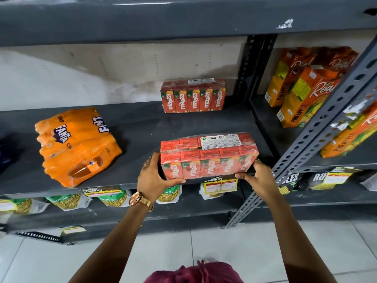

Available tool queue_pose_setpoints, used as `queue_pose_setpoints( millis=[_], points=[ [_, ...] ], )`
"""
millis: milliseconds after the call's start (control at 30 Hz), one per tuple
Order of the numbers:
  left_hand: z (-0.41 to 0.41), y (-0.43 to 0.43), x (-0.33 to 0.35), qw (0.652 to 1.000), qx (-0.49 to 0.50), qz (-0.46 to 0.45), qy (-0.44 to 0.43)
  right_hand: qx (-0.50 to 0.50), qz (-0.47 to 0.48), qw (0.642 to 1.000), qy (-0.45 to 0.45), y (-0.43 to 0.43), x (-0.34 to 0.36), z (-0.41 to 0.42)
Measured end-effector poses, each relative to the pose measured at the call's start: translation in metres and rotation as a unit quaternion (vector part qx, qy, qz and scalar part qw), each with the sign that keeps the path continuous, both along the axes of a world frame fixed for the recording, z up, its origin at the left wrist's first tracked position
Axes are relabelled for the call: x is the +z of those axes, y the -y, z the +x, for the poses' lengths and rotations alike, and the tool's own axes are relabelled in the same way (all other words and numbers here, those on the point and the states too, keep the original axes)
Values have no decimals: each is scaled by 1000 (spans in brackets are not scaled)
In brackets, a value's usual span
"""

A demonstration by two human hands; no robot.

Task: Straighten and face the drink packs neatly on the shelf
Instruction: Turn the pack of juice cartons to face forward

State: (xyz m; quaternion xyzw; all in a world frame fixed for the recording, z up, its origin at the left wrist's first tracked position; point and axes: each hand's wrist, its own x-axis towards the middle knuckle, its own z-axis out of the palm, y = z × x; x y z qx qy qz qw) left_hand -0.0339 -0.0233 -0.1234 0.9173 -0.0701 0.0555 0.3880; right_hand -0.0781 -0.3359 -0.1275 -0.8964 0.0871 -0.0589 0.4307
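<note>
— What have you got hold of?

— A shrink-wrapped red pack of small Maaza juice cartons point(208, 158), a glossy rectangular block with crinkled clear film and a white printed label on top. My left hand point(153, 176) clasps its left end, thumb curled under the front bottom corner; my right hand point(257, 176) clasps the right end the same way. It sits at the front edge of the dark grey metal shelf point(138, 127), turned slightly off square.

— How many cartons in it?

— Five show along the front face, and the top shows two rows.

— Anything else on that shelf?

— Two more packs. A second red Maaza carton pack point(193, 96) stands at the back, near the wall, also five across. To the left lies a soft, lumpy orange Fanta bottle pack point(76, 148), wrapped in shiny orange plastic, tilted at an angle and well apart from mine.

— And the next bay?

— Tall orange cardboard pineapple juice cartons point(302, 94), matte and boxy; I cannot tell the exact count. A perforated grey steel upright point(318, 127) crosses in front of them.

— Your wrist?

— One rose-gold metal watch point(140, 200) on the left.
</note>
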Motion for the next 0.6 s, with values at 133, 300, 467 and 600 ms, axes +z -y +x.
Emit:
queue_pose_setpoints(
  millis=[133,300,467,600],
  points=[
    [10,1,10,999,-11,-42,-24,-29,-1,1000,-2,-8,11,10],
    [-4,-15,12,998,-62,-31,-3,-146,102,981,72,-57,33,-39],
    [-27,-90,31,975,-151,41,158,-248,199,901,296,-149,38,-81],
    [-3,-169,55,964,-163,88,191,-179,265,923,215,-258,36,-65]
  ],
)
